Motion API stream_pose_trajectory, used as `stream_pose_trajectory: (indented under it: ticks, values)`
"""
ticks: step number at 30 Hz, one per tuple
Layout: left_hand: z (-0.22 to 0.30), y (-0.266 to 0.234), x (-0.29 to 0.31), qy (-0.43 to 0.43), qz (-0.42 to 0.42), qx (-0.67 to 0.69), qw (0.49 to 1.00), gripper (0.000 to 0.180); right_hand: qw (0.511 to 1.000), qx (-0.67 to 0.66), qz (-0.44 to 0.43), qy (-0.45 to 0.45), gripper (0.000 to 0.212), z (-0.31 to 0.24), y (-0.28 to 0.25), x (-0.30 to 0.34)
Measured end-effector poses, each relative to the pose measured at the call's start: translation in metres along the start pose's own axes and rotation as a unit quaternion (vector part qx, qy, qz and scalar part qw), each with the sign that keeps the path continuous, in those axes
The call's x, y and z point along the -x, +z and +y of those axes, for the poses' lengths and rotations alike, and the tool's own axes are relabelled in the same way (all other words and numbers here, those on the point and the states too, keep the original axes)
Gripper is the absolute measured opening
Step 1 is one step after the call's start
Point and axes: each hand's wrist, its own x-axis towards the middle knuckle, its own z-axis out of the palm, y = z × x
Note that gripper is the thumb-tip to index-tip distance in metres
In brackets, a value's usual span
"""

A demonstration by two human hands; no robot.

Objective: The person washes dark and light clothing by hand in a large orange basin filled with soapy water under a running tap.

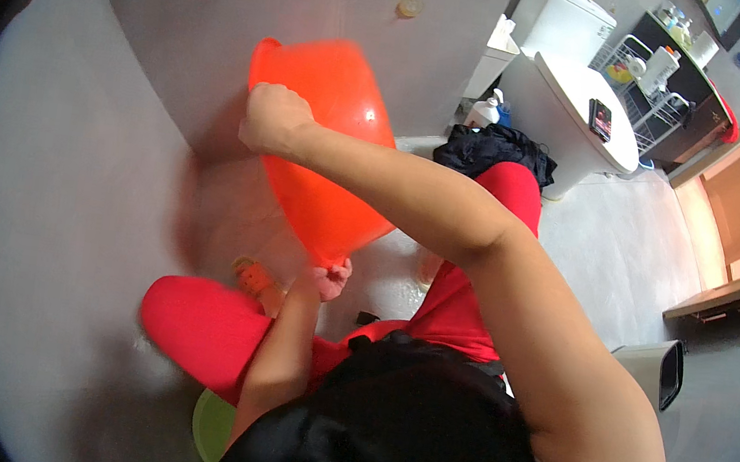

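Note:
A glossy orange-red plastic basin (333,123) is tilted up in front of me, its outer side showing. My right arm reaches across to the left, and my right hand (277,121) is closed in a fist at the basin's far left edge, near its flared lip. Below, my left hand (331,280) has its fingers curled at the lower edge of the basin. The inside of the basin is hidden from view.
Grey walls meet at the left. A white toilet (583,100) carries a phone (600,120) on its lid. Beside it lie dark cloth (497,151) and a pump bottle (485,111). A green basin (213,425) sits lower left; a bin (655,371) stands right.

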Motion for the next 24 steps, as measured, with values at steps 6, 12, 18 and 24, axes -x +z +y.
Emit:
stream_pose_trajectory:
  ticks: [6, 12, 18, 24]
  values:
    - [0.014, -0.011, -0.027, -0.087, 0.018, 0.045, 0.995, 0.016, 0.999, 0.028, -0.014, -0.019, 0.024, -0.03, -0.001, 0.011]
    - [-0.013, 0.007, -0.008, 0.081, -0.02, -0.14, 0.987, 0.018, 0.999, 0.034, 0.032, -0.021, 0.028, 0.016, -0.005, 0.0]
    - [0.053, -0.063, -0.041, 0.031, -0.164, -0.138, 0.976, 0.031, 0.996, -0.028, 0.078, 0.016, 0.04, 0.095, -0.016, 0.006]
    - [0.02, -0.037, -0.011, 0.434, 0.189, -0.06, 0.879, 0.05, 0.979, -0.146, 0.05, 0.135, 0.039, 0.259, 0.014, 0.053]
